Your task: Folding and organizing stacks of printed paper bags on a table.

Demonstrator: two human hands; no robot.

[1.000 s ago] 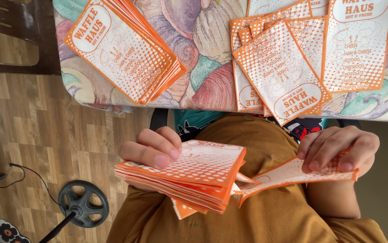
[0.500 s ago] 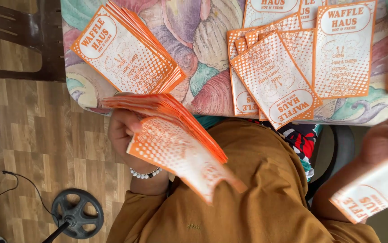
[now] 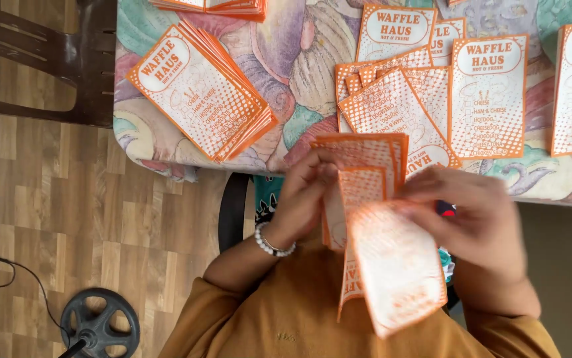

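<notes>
Weight plate sits on the wood floor at far left, and a fanned stack of orange-and-white paper bags lies on the patterned worktop. Your left hand grips a bundle of bags upright at the worktop's edge. Your right hand, blurred, pinches one loose bag hanging over your lap, with flat bags lying beyond it.

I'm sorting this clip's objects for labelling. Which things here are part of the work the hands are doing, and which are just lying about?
In hand:
- left hand holding an orange-and-white paper bag bundle
- right hand on a single bag
- bag stack and spread bags on the patterned tablecloth

Lying about:
- dark chair
- wheeled base and cable on the wood floor
</notes>
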